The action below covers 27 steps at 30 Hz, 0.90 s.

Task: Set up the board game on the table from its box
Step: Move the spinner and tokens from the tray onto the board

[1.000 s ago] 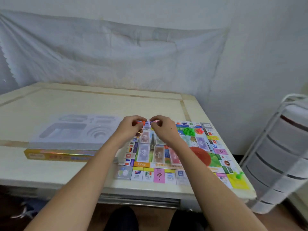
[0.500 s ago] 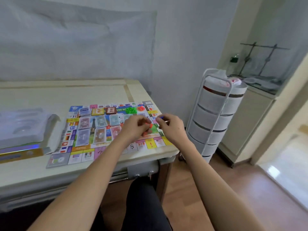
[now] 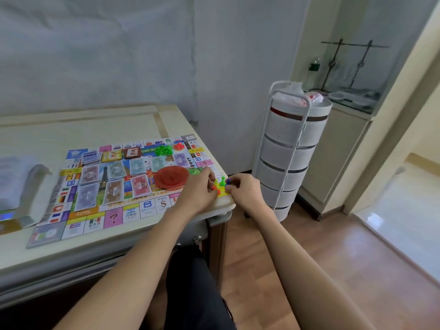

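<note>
Hands, change since half a second ago: both have gone from above the board's right edge to its near-right corner; a second ago they were over the middle of its far edge. View has swung right, so the box now sits at the frame's left edge.

Left hand: over the yellow corner square, fingers curled, pinching an orange pawn at the fingertips. A second small yellow or orange piece shows beside it; which cannot be told.

Right hand: just off the table's right edge, fingers curled, pinching a blue pawn between thumb and forefinger.

Green pawn: upright on the corner square, between the two hands, just beside the blue pawn.

Board: flat at the table's near-right corner.
- Banknote stacks: in rows across the board's middle.
- Card decks: along its far side.
- Red disc: right of centre, just left of the left hand.
- Green houses and red houses: heaped near the far-right corner.

Box: at the table's left, with its clear tray on top, touching the board's left edge.
</note>
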Motion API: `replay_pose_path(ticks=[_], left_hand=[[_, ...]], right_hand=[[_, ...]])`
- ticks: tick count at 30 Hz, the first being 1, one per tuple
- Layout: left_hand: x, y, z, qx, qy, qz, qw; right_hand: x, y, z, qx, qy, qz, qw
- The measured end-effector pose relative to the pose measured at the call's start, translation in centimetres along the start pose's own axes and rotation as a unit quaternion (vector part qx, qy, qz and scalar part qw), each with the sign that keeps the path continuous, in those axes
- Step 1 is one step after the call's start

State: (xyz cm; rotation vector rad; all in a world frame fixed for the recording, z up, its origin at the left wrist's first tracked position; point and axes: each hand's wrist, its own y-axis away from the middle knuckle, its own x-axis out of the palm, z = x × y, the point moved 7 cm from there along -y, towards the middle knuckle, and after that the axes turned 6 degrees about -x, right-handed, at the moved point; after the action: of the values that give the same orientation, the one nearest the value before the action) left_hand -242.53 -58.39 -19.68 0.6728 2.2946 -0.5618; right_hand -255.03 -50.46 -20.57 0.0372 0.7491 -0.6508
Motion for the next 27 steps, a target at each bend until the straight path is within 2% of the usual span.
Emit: replay_pose_path(ticks=[10, 20, 27], left_hand=[[0.7, 0.1, -0.2, 0.027, -0.019, -0.013, 0.999], [0.4, 0.2, 0.2, 0.009, -0.004, -0.001, 1.0], [-0.9, 0.0, 0.0, 0.029, -0.006, -0.023, 0.999]], right_hand=[[0.8, -0.2, -1.0, -0.014, 0.028, 0.024, 0.999], [0.4, -0.1, -0.7, -0.025, 0.028, 0.031, 0.999], [-1.7, -0.8, 1.4, -0.038, 0.014, -0.035, 0.999]])
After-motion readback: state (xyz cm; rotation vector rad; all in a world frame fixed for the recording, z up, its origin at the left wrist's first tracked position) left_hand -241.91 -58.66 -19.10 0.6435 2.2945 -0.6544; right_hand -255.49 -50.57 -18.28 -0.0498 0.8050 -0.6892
